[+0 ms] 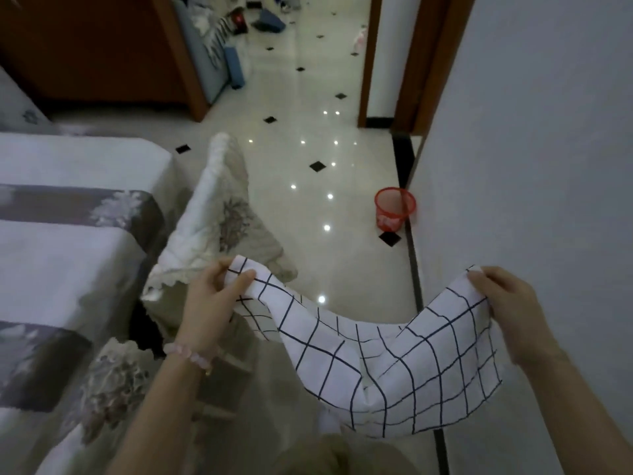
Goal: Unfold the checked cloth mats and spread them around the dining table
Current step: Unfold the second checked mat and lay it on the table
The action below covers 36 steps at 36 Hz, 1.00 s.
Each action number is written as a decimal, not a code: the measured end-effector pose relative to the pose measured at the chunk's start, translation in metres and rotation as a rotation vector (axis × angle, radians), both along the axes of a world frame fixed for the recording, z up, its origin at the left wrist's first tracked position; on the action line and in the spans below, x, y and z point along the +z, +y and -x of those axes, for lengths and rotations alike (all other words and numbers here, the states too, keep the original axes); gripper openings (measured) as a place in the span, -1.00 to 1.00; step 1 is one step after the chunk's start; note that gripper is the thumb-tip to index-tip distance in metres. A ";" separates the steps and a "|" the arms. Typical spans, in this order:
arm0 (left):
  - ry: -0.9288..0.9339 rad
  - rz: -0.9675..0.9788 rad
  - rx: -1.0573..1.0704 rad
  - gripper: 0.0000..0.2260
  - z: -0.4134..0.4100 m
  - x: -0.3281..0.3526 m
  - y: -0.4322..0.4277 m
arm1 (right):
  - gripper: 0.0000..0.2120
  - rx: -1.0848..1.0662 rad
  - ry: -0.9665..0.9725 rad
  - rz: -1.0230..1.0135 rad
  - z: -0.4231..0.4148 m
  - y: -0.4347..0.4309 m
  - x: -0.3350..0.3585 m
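A white cloth mat with a dark blue check point(387, 358) hangs in the air in front of me, sagging in the middle. My left hand point(215, 293) pinches its upper left corner between thumb and fingers. My right hand point(507, 310) grips the upper right corner. The mat is open to one layer across most of its width, with a crease near the bottom middle. The dining table point(68, 262), covered by a white cloth with grey floral bands, lies to my left, apart from the mat.
A chair with a floral padded cover point(219, 221) stands beside the table, another covered chair point(113, 382) nearer me. A red mesh bin point(394, 209) sits by the white wall point(531, 166) on the right. Glossy tiled floor runs ahead toward a doorway.
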<state>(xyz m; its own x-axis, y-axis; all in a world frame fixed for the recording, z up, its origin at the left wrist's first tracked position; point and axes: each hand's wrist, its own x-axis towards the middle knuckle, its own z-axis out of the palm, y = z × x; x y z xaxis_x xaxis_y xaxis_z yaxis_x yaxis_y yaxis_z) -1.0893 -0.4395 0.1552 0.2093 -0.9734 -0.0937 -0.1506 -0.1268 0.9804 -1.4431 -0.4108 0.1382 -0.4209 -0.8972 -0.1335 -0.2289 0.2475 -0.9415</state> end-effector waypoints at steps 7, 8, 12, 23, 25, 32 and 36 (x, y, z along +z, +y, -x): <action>0.130 0.172 0.293 -0.92 -0.044 0.053 -0.065 | -0.87 0.202 -0.082 0.167 -0.046 -0.164 0.050; 0.136 0.188 0.330 -0.91 -0.052 0.056 -0.070 | -0.88 0.247 -0.095 0.172 -0.053 -0.185 0.055; 0.127 0.232 0.532 -0.92 -0.077 0.058 -0.093 | -0.81 0.431 -0.136 0.189 -0.092 -0.267 0.062; 0.082 0.123 1.037 -0.95 -0.117 0.027 -0.138 | -0.89 0.889 -0.233 0.122 -0.229 -0.457 0.054; 0.065 0.146 1.127 -0.95 -0.121 0.033 -0.139 | -0.89 0.964 -0.261 0.131 -0.254 -0.478 0.064; -0.041 0.251 1.313 -0.88 -0.165 0.073 -0.125 | -0.90 1.202 -0.326 0.144 -0.356 -0.520 0.092; -0.066 0.249 1.364 -0.89 -0.197 0.081 -0.118 | -0.87 1.289 -0.338 0.129 -0.409 -0.527 0.094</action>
